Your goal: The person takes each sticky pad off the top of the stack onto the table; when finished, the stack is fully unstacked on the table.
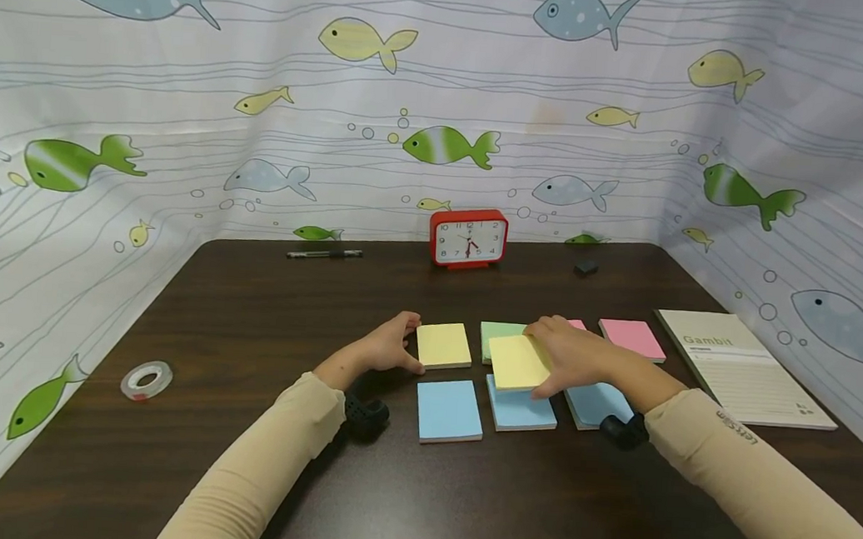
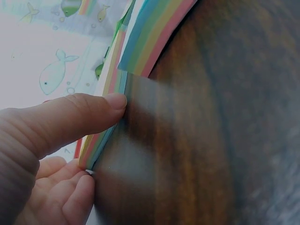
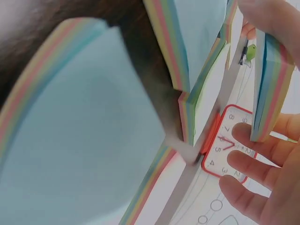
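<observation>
A yellow sticky note pad (image 1: 444, 345) lies on the dark table, and my left hand (image 1: 381, 349) pinches its left end between thumb and fingers. The left wrist view shows the thumb (image 2: 93, 112) against the pad's striped side. My right hand (image 1: 574, 356) grips a second yellow sticky note pad (image 1: 517, 362), raised above a green pad (image 1: 498, 331) and the middle blue pad (image 1: 523, 411). In the right wrist view this held pad (image 3: 274, 89) shows layered coloured edges. Another blue pad (image 1: 449, 413) lies in front of the left yellow one.
Another blue pad (image 1: 593, 404) and a pink pad (image 1: 633, 339) lie to the right, near a notebook (image 1: 744, 366). A second pink pad is mostly hidden behind my right hand. Farther back are a red clock (image 1: 469, 239), pen (image 1: 325, 254) and small black object (image 1: 585, 268). Tape (image 1: 146, 381) lies left.
</observation>
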Tool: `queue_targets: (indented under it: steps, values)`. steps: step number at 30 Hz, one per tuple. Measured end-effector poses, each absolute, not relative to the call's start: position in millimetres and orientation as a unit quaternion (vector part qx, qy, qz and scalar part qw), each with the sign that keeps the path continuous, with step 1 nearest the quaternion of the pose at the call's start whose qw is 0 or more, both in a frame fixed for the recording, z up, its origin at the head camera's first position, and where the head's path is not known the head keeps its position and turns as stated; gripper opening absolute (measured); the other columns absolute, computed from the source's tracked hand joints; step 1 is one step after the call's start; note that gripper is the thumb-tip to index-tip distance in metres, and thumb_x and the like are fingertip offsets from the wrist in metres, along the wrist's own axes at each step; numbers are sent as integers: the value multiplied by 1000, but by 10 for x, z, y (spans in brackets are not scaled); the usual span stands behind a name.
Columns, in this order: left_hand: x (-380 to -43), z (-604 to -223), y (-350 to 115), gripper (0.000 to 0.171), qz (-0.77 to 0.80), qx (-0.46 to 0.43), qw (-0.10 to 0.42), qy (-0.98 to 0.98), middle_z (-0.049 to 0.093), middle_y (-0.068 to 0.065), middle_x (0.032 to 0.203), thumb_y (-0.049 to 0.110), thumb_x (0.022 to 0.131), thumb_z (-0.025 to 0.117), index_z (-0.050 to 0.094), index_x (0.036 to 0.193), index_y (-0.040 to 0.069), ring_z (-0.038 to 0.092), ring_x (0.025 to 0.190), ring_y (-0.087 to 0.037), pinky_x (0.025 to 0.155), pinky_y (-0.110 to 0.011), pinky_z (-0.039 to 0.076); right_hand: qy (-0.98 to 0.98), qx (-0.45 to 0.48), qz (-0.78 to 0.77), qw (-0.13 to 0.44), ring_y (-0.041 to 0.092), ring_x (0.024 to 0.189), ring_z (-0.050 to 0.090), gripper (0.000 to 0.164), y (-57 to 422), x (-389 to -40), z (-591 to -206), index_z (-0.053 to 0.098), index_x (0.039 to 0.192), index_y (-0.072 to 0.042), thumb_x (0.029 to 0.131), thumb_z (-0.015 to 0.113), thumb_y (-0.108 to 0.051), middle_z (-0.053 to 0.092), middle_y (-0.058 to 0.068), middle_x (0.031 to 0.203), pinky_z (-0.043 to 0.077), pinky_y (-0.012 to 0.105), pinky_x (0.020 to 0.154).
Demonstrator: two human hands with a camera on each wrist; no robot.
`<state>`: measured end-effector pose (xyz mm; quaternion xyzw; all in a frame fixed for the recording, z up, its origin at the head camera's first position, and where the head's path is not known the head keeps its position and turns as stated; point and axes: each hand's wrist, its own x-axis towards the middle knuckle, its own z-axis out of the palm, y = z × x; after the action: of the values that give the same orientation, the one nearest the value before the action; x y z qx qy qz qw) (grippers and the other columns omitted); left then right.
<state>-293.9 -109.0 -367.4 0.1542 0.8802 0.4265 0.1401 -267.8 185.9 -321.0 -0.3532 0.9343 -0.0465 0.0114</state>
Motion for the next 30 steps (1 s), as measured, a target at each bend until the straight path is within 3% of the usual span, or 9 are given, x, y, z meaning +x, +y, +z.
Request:
queue_targets:
  steps: [7, 17, 25, 30]
  values:
    - [-2930, -3672, -1096, 85, 425, 154, 138, 881, 29, -16, 135, 2, 65, 75, 23, 131, -2, 29, 124, -24, 94, -35, 31, 932, -361, -46, 6, 23, 96, 40, 84, 2013, -2592, -3210, 47, 116, -3, 53, 75, -51, 47, 8, 108, 41, 34, 69]
    - [-2941, -3695, -1096, 85, 427, 156, 140, 880, 28, -15, 135, 2, 65, 75, 23, 131, -1, 29, 124, -24, 94, -35, 31, 944, -325, -61, 11, 18, 84, 41, 85, 2279, -2476, -3194, 47, 117, -3, 52, 76, -49, 48, 5, 101, 40, 31, 63]
    - [-2937, -3685, -1087, 84, 424, 151, 141, 882, 28, -14, 135, 3, 65, 75, 24, 132, -1, 31, 123, -24, 94, -35, 32, 950, -302, -77, 6, 27, 95, 43, 82, 2535, -2404, -3226, 46, 116, 0, 54, 77, -44, 50, 8, 104, 43, 36, 69]
    - [-2938, -3684, -1084, 84, 424, 150, 143, 882, 28, -14, 136, 3, 65, 76, 24, 131, 0, 31, 123, -24, 94, -35, 31, 953, -290, -83, -2, 23, 89, 41, 81, 2711, -2379, -3245, 47, 114, 2, 54, 77, -44, 50, 7, 100, 40, 35, 68]
